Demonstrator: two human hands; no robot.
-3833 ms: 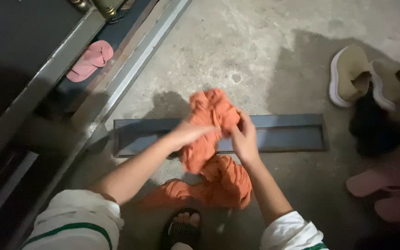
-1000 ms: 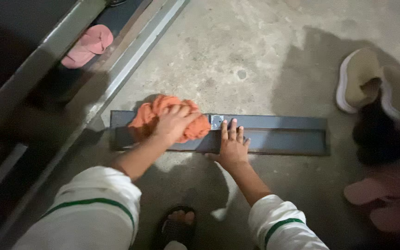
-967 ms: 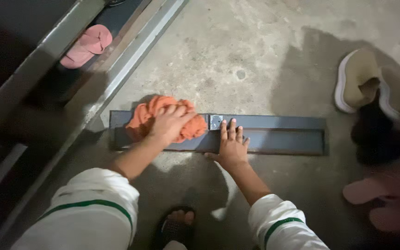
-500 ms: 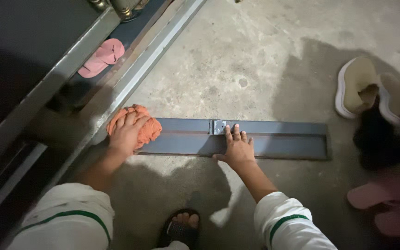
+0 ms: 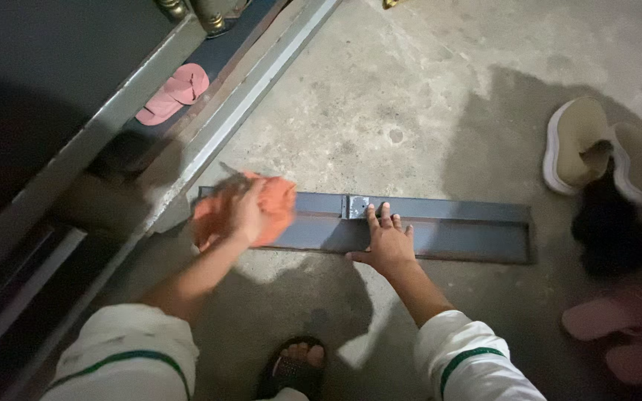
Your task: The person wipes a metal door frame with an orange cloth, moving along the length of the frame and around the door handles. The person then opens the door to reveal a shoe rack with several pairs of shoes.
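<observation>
A long dark grey metal channel point(image 5: 469, 234) lies flat on the concrete floor, with a small shiny plate point(image 5: 357, 206) near its middle. My left hand point(image 5: 243, 215) presses a bunched orange cloth point(image 5: 273, 204) onto the channel's left end; hand and cloth are motion-blurred. My right hand point(image 5: 388, 241) rests flat with fingers spread on the channel's middle, just below the shiny plate.
A grey metal door track point(image 5: 209, 126) runs diagonally at the left, with a pink flip-flop point(image 5: 172, 93) beyond it. Beige shoes point(image 5: 581, 145), a dark shoe point(image 5: 614, 238) and pink slippers point(image 5: 626, 327) lie at the right. My sandalled foot point(image 5: 295, 364) is below.
Earlier both hands bunched the orange cloth in the air. Then my left hand swept it along the channel to the left end and now starts back rightward. My right hand stays pressed on the channel.
</observation>
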